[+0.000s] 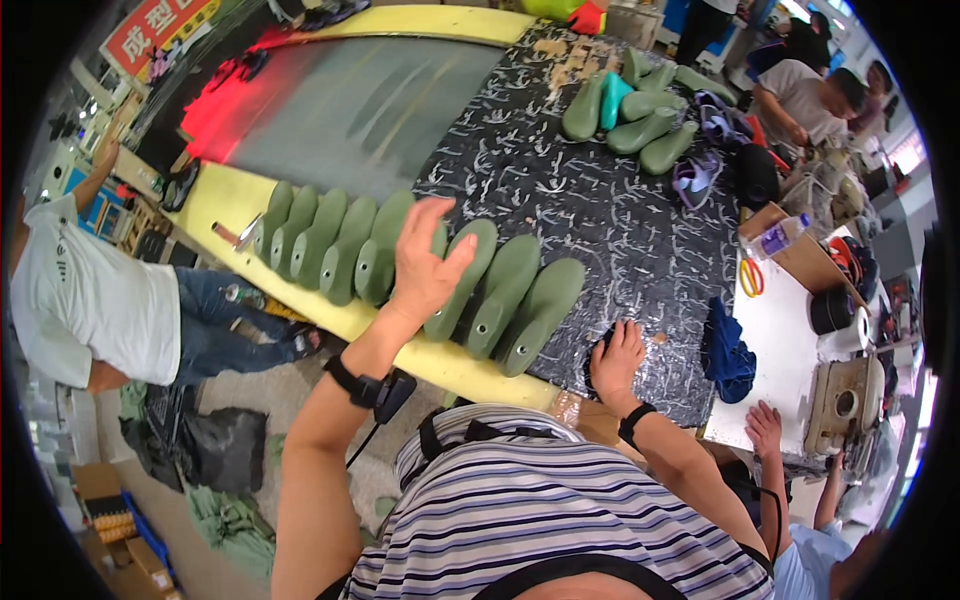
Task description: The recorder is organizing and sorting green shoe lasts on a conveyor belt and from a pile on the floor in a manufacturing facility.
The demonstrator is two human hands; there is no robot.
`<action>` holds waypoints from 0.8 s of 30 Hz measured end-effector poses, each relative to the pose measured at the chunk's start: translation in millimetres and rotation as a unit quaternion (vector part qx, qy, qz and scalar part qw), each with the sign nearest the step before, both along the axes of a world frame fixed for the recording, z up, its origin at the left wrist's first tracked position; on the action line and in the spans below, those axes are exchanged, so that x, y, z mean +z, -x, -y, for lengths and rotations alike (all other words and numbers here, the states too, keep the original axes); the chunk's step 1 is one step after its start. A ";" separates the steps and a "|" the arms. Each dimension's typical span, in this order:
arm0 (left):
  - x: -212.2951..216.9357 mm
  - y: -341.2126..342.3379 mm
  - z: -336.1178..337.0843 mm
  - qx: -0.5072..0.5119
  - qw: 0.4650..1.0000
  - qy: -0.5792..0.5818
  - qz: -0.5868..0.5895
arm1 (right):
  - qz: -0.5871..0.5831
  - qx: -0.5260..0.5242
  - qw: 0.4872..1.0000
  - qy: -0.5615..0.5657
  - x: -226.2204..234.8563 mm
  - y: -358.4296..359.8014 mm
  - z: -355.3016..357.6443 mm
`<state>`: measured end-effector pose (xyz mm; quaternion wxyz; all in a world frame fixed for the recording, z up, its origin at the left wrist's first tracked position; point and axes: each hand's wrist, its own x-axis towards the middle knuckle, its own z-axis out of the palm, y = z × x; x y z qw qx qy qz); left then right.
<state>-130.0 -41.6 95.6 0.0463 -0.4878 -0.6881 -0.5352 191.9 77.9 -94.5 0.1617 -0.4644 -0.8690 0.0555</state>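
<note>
A row of several dark green shoe lasts (508,290) stands along the table's near edge, each with a small metal-rimmed hole toward the near end. My left hand (428,262) is over the middle of this row, fingers apart, hiding part of a last behind it; whether it touches one I cannot tell. To the right of the row, my right hand (618,358) rests on the black, scuffed table covering (600,235) with its fingers stretched out. Something small and black lies partly under those fingers, too hidden to name.
More green lasts (640,130) and one teal last (612,100) lie at the far right, beside purple-grey shoes (697,180). A grey conveyor belt (350,110) runs behind the row. Dark blue cloth (730,350), yellow-handled scissors (751,278) and a bottle (780,236) are rightward. Other people work nearby.
</note>
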 end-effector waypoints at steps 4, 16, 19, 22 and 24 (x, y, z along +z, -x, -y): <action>124.4 -38.6 5.3 -0.185 0.964 -0.184 -0.045 | -0.010 -0.003 1.000 -0.015 0.1 3.5 3.6; 235.8 -60.3 -19.2 -0.400 0.833 -0.374 -0.081 | -0.019 -0.028 0.999 0.007 2.4 9.1 -7.0; 251.5 -60.0 -30.3 -0.424 0.821 -0.371 -0.093 | -0.173 -0.039 0.975 0.137 28.5 16.9 -25.7; 270.6 -48.2 -40.2 -0.427 0.813 -0.373 -0.128 | -0.391 0.077 0.892 0.212 118.2 51.3 -49.9; 270.6 -42.7 -41.2 -0.421 0.820 -0.365 -0.132 | -0.511 0.264 0.800 0.171 230.0 75.5 -39.0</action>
